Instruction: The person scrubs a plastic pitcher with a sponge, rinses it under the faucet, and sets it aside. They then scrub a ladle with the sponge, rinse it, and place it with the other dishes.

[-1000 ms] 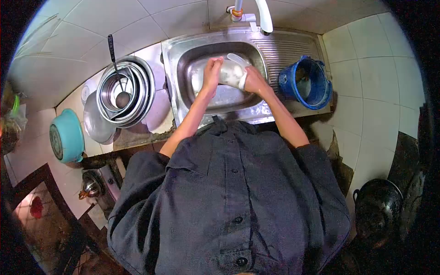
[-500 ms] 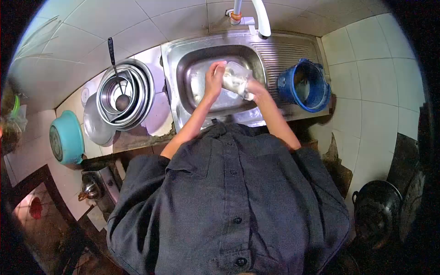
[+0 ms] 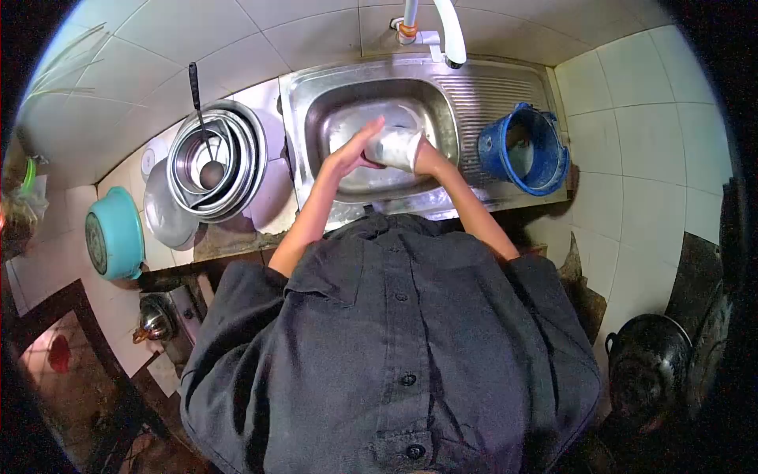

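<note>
While the left hand (image 3: pixel 351 154) grips the jar (image 3: pixel 392 150) by its side over the sink (image 3: pixel 295 110), a good spot, I can't tell how the right hand (image 3: pixel 429 160) grips its rim; it looks light, stiff and slippery

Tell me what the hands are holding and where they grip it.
A whitish container, over the sink: the left hand cups its left end; the right hand is at its right end, whether inside or outside I cannot tell.
</note>
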The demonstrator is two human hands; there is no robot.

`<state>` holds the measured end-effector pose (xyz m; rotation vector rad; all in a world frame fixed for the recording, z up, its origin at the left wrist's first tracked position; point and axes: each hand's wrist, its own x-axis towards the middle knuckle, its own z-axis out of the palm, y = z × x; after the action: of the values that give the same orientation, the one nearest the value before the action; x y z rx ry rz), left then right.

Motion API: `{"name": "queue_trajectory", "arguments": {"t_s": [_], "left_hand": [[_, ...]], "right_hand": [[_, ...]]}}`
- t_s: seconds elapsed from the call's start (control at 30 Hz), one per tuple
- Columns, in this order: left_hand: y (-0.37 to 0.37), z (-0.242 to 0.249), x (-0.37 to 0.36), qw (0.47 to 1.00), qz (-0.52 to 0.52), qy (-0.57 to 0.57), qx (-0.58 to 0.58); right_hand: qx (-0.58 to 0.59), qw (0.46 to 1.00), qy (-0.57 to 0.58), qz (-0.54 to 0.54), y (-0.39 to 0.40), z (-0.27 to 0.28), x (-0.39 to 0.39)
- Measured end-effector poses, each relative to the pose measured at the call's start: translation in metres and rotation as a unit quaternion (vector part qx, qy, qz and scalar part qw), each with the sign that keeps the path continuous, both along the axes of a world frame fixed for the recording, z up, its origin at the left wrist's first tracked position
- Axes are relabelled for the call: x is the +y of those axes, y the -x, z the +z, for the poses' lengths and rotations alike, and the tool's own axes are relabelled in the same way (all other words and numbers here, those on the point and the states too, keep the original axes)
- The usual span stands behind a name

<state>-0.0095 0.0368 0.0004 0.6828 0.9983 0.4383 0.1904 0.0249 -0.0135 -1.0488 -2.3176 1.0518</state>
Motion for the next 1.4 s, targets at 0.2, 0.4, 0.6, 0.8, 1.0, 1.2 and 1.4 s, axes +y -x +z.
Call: {"name": "queue_trajectory", "arguments": {"t_s": [0.2,0.4,0.6,0.8,1.0,1.2,1.4], "left_hand": [[0.002,0.0,-0.009,0.937,-0.009,-0.339,-0.078],[-0.025,-0.001,-0.006,0.934,0.194,-0.295,-0.051],[-0.026,-0.016,0.004,0.959,0.251,-0.133,-0.023],[-0.007,0.006,-0.004,0.954,0.299,-0.039,0.002],[-0.009,0.008,-0.005,0.899,0.282,-0.302,0.142],[-0.015,0.001,-0.003,0.904,0.344,-0.256,-0.016],[-0.004,0.002,-0.006,0.905,0.327,-0.223,-0.156]], "right_hand": [[0.274,0.844,0.416,-0.2,-0.023,-0.051,-0.009],[0.277,0.871,0.362,-0.183,-0.021,-0.01,-0.003],[0.191,0.85,0.432,-0.234,-0.03,0.038,-0.002],[0.235,0.889,0.279,-0.277,-0.043,0.062,-0.001],[0.138,0.934,0.101,-0.314,-0.026,0.076,0.005],[0.07,0.968,0.011,-0.241,0.001,0.066,0.004],[0.243,0.949,0.108,-0.167,0.004,0.077,0.004]]}}
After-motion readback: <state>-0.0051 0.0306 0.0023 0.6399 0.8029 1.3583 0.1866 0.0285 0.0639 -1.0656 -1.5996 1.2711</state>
